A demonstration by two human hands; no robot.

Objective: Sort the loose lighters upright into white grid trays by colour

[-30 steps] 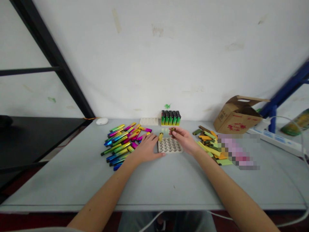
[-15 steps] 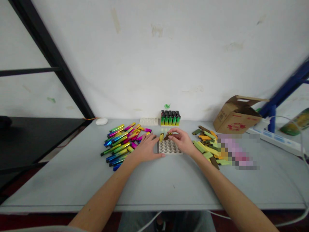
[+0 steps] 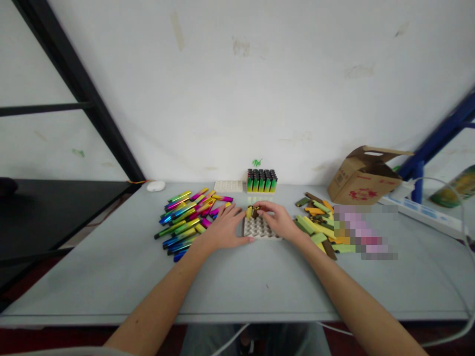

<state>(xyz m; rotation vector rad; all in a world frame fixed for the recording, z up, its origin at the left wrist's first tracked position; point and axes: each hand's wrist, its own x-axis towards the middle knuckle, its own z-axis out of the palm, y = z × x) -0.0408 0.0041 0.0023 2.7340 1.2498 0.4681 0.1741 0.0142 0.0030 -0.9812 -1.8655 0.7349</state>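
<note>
A pale tray with rows of holes (image 3: 262, 229) lies on the table in front of me. My left hand (image 3: 225, 228) rests at its left edge, fingers spread, holding nothing. A yellow lighter-like piece (image 3: 249, 212) stands in the tray's back left corner. Beside it, my right hand (image 3: 275, 217) pinches a dark brown piece (image 3: 256, 212), upright at the back row. Whether that piece sits fully in a hole is too small to tell.
Shiny multicoloured lighters (image 3: 187, 217) lie piled at left, green, yellow and brown pieces (image 3: 319, 225) at right. Behind are a second pale tray (image 3: 228, 186), a block of upright black-topped lighters (image 3: 261, 181) and, farther right, a cardboard box (image 3: 356, 185) and power strip (image 3: 426, 216).
My right hand has moved slightly left and down, and the brown piece went from tilted to upright beside the yellow one. My left hand has stayed in place.
</note>
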